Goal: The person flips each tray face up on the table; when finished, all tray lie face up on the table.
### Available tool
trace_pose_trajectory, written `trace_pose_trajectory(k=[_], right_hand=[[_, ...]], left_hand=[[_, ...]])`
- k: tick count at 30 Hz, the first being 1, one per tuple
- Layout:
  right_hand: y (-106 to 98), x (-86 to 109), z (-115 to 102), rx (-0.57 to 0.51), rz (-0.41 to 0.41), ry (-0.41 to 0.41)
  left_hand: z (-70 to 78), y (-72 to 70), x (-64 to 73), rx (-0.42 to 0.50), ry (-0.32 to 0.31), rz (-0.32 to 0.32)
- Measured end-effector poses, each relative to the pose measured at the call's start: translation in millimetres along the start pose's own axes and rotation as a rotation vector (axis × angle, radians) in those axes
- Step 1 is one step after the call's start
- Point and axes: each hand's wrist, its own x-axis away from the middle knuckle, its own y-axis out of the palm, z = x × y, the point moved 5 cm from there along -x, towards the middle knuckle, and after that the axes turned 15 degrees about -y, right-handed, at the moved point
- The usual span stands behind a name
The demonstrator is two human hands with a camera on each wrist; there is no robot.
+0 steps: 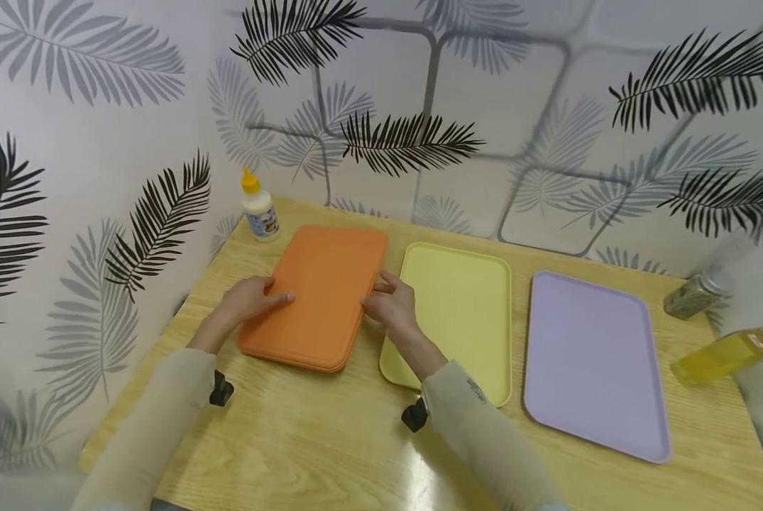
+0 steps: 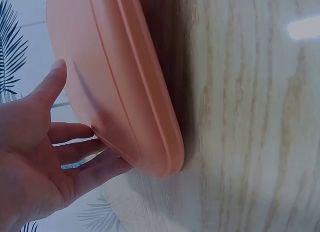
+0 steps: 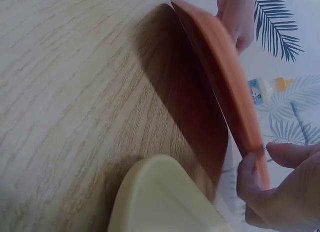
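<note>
An orange rectangular tray (image 1: 320, 294) with rounded corners lies on the left of the table, its flat face up. In the right wrist view the tray (image 3: 227, 81) is tilted, its right edge raised above its shadow. My right hand (image 1: 392, 305) pinches that long right edge between thumb and fingers. At the left edge is my left hand (image 1: 248, 301); in the left wrist view its fingers (image 2: 75, 149) touch the tray's side with the thumb stretched over the face. A yellow tray (image 1: 460, 305) lies just right of my right hand, partly covered by my forearm.
A white glue bottle with a yellow cap (image 1: 261, 209) stands at the back left. Farther right are a lilac tray (image 1: 592, 362), a small jar (image 1: 694, 294) and a bottle of yellow liquid (image 1: 726, 355). A leaf-patterned wall (image 1: 381, 184) borders the wooden table (image 1: 304, 433).
</note>
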Motion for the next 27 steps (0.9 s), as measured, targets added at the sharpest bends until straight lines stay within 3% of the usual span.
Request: trace_pose_trajectory(k=[6, 12, 17, 20, 27], right_hand=[[0, 1.8, -8, 0.007, 0.000, -0.040], [-1, 0.0, -12, 0.043, -0.008, -0.047], [-3, -0.1, -14, 0.055, -0.004, -0.039], [-3, -1.2, -15, 0.053, -0.003, -0.044], [-3, -5.0, -20, 0.033, 0.015, -0.071]], left_hand=[[-4.4, 5.9, 3.1, 0.024, 0.021, 0.004], [-9.9, 10.4, 14.5, 0.135, 0.108, -0.006], [-17.5, 22.3, 36.8, 0.258, 0.151, -0.039], [-19.6, 31.7, 55.2, 0.277, 0.169, -0.052], [-21.4, 45.7, 85.2, 0.295, 0.107, -0.071]])
